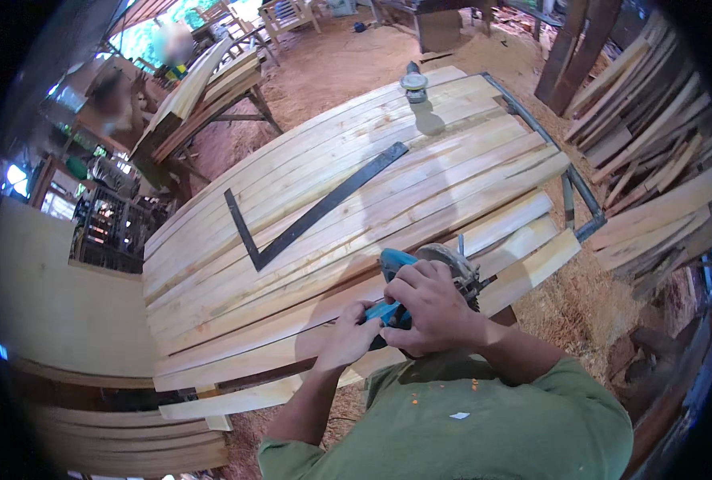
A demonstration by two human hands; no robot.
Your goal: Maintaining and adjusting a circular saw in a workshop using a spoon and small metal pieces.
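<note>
Both my hands are on a teal circular saw [397,260], close to my body at the near edge of the boards. My left hand [348,334] is closed around the narrow rear end of its body. My right hand [434,308] wraps over the handle, and its fingers hide part of the tool. The metal guard and toothed blade show on the right side of the saw. Beneath and beyond it lie several pale wooden boards [236,296], side by side. A dark L-shaped square [324,206] rests flat on them, left of the saw.
An angle grinder [413,84] stands on the boards' far end. A metal frame [544,132] borders their right end. Stacked timber [644,104] leans at right, above sawdust [556,320]. Another plank-laden trestle [204,100] stands far left, with people near it. A pale panel [60,296] lies left.
</note>
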